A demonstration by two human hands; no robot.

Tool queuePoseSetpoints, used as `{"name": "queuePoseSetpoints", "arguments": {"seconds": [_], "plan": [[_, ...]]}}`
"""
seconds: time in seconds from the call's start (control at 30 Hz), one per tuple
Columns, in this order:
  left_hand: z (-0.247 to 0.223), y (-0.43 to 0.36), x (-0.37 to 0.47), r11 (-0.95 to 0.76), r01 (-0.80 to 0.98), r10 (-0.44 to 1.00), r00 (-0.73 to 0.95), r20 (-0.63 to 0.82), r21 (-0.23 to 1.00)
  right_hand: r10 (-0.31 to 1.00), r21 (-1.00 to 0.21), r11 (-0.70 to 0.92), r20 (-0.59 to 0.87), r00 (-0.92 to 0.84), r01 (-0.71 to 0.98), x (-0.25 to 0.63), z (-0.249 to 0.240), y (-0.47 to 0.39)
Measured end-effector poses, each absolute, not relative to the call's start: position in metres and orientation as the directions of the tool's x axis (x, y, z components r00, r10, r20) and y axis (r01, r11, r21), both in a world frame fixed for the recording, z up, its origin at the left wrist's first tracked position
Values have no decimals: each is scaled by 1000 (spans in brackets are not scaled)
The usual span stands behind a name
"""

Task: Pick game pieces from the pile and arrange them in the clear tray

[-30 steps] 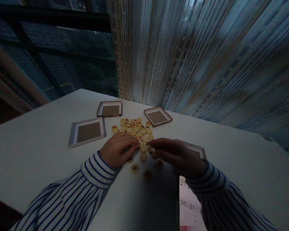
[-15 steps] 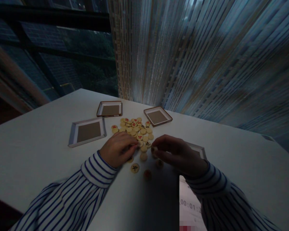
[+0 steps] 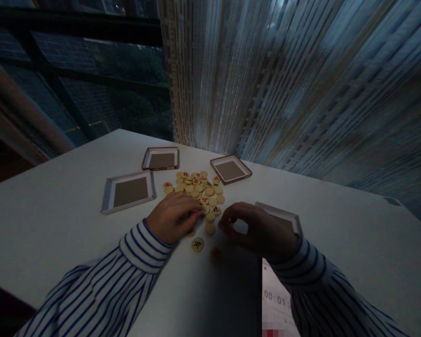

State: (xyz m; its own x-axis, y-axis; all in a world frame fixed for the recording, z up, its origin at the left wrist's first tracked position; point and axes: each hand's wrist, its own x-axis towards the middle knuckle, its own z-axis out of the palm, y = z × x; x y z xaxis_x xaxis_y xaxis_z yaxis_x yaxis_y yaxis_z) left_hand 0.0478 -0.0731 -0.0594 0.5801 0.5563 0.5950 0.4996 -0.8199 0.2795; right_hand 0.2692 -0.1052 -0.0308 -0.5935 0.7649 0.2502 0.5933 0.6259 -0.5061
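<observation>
A pile of round, pale xiangqi pieces, some face up with red or black characters, lies on the white table. My left hand rests at the pile's near left edge. Its thumb and fingers are pinched together beside a blank-backed piece; whatever is between them is hidden. My right hand is at the near right of the pile, thumb and fingertips closed on a small xiangqi piece, largely in shadow. Nearer me lie a black-marked piece and a red-marked piece.
Shallow trays surround the pile: a grey one at left, two brown-rimmed ones behind, and a grey one partly behind my right hand. A phone showing a timer stands near my right forearm. A curtain hangs beyond the table.
My right hand has lowered slightly and its fingers have curled further round the piece. A dark piece seen beneath that hand no longer shows. The left hand has stayed in place.
</observation>
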Motion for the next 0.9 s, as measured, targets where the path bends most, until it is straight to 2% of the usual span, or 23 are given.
{"name": "queuePoseSetpoints", "arguments": {"seconds": [0.17, 0.53, 0.9], "plan": [[-59, -73, 48, -824, 495, 551, 587, 593, 275, 753, -387, 647, 185, -632, 657, 268, -30, -106], [-60, -74, 49, -824, 481, 559, 606, 566, 300, 749, -253, 650, 51, -661, 717, 265, -26, -107], [-65, -74, 50, -822, 466, 566, 616, 547, 327, 732, -224, 662, -13, -681, 715, 264, -27, -106]]}}
